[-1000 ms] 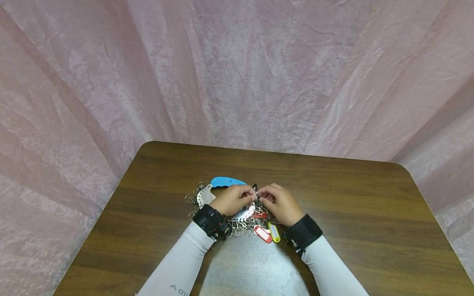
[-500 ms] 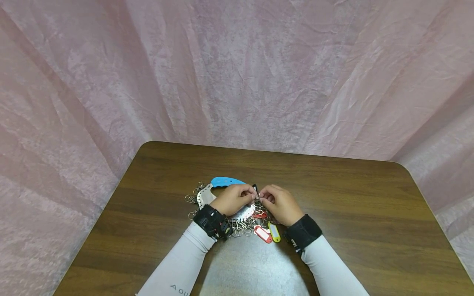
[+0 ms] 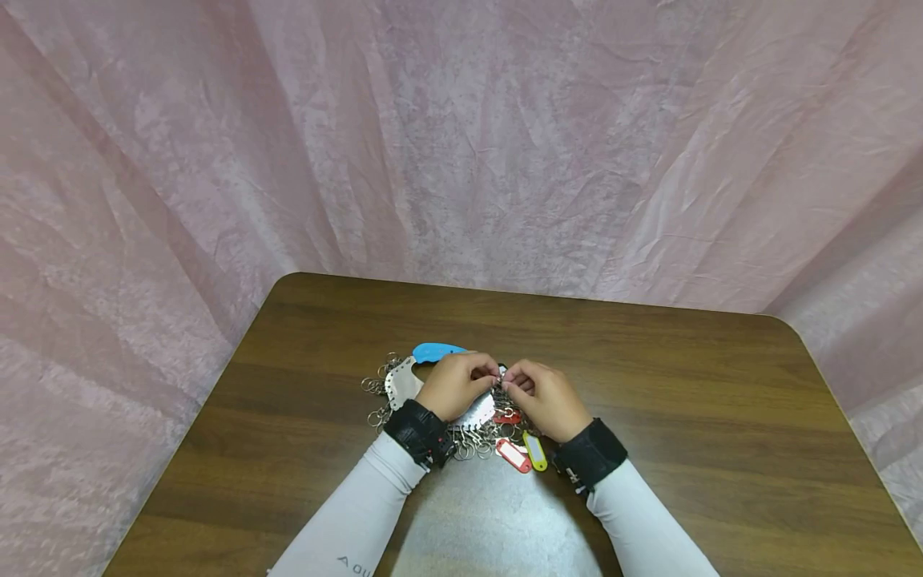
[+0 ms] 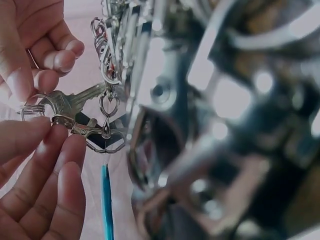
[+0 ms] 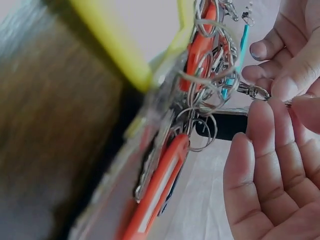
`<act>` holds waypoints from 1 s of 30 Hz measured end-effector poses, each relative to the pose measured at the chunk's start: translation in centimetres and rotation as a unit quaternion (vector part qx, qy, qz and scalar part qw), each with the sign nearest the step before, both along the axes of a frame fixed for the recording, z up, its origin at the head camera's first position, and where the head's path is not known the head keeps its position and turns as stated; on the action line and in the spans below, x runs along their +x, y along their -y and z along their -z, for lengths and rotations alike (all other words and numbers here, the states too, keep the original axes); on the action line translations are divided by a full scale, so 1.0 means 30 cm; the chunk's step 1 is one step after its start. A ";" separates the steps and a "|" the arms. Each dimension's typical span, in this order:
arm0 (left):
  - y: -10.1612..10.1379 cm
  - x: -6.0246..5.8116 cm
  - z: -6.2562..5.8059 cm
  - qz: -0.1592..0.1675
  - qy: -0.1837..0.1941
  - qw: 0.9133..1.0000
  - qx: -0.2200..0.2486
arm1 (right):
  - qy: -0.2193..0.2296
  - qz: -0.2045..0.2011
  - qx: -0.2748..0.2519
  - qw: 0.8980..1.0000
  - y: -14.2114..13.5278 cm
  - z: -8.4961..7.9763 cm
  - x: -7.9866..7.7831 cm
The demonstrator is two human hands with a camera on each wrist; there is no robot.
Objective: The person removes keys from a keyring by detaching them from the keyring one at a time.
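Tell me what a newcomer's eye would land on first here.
Probably the bright blue handle at the far edge of the silver plate, partly hidden by the left hand. Next, a yellow key tag and a red key tag side by side, nearer the wearer. Between them, the left hand pinches a snap hook, the right hand a key ring.

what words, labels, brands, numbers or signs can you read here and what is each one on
"AOU", on the left sleeve in the head view, apparently cut off; its second letter may be a Q.
Yellow tag and red tag beside it: too small or blurred to read.
Key: nothing readable.
Right wristband: pale marks, too small to read.
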State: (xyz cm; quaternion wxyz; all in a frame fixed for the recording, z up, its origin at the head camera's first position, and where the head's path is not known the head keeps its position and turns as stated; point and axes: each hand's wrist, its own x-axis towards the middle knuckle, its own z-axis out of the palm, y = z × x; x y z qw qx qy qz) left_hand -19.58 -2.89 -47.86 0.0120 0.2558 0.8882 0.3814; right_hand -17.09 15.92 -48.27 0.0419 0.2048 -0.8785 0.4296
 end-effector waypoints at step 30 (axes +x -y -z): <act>0.006 0.001 -0.002 -0.016 -0.035 0.999 0.026 | -0.059 -0.023 0.028 0.998 -0.011 0.003 -0.005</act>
